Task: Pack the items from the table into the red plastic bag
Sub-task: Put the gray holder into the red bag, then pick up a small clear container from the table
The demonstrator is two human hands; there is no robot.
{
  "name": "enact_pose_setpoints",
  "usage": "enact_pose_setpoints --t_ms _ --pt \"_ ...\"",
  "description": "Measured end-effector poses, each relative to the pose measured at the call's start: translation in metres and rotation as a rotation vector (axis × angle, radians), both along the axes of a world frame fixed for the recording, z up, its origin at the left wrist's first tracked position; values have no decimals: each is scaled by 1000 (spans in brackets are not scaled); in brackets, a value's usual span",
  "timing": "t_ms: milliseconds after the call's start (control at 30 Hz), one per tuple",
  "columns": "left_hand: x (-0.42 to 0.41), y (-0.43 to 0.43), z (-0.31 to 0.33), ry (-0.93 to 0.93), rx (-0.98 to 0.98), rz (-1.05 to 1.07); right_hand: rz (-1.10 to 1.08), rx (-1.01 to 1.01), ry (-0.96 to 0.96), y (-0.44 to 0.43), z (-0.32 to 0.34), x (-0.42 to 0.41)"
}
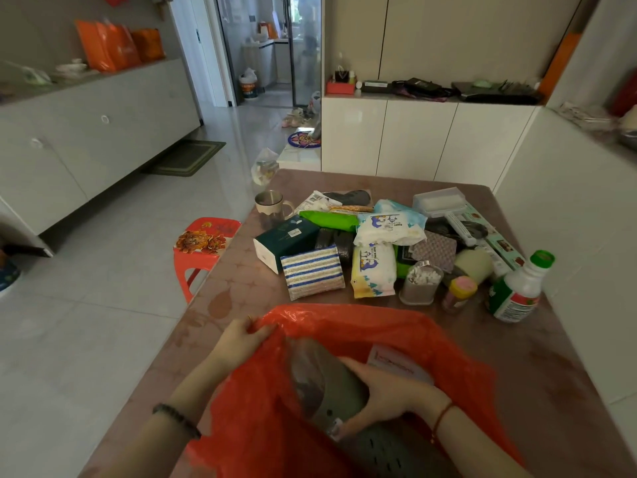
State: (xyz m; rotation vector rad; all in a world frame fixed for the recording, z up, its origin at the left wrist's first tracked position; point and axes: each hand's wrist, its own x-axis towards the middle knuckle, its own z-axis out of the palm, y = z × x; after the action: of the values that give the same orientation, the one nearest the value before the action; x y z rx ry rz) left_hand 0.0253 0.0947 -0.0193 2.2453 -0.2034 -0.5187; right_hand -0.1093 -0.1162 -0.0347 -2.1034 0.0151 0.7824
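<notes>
Right hand (382, 396) wrapped around a grey slipper (331, 384), fingers curled over its top, inside the red bag (458, 367) at 6 o'clock on the table (241, 277). Left hand (241, 339) pinching the bag's rim at 9 o'clock, holding the mouth wide. Thin crinkly plastic, see-through red. Rest of the pile up at 12: striped sponge (312, 272), wet wipes (374, 269), green-capped bottle (520, 288), metal cup (270, 205).

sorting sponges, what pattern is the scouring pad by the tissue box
Blue and white stripes on the scouring pad, head view.
</notes>
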Motion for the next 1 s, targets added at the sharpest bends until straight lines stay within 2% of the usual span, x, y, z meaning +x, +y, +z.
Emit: enact_pose_setpoints --t_ms 100,167,300,467,567,667,733,800,867,1000 --pt "3 -1 14 93 -143 54 90 -96 50 -3 -6 6" --pt "4 -4 19 118 -220 50 81 -92 65 0 -8 11" --pt "3 -11 24 137 -204 -15 -38 -69 95 11 -11 18" --pt "6 -9 25 32 -26 -219 -69 -258 -266 14 0 10" --pt "11 -9 27 -180 88 -319 -127 -262 -468 -1 17 5" --pt "10 -26 35 -350 125 -447 -308 -302 -688 -35 31 7" --pt "8 -45 43 -465 138 -558 -389 -324 -750 -59 37 9" --pt "7 -68 47 -549 162 -666 -460 -276 -747 -80 39 12" --pt "8 -93 48 -531 169 -722 -578 -259 -723 -99 40 20" --pt "12 -142 44 -489 165 -780 -706 -444 -595 -141 30 47"
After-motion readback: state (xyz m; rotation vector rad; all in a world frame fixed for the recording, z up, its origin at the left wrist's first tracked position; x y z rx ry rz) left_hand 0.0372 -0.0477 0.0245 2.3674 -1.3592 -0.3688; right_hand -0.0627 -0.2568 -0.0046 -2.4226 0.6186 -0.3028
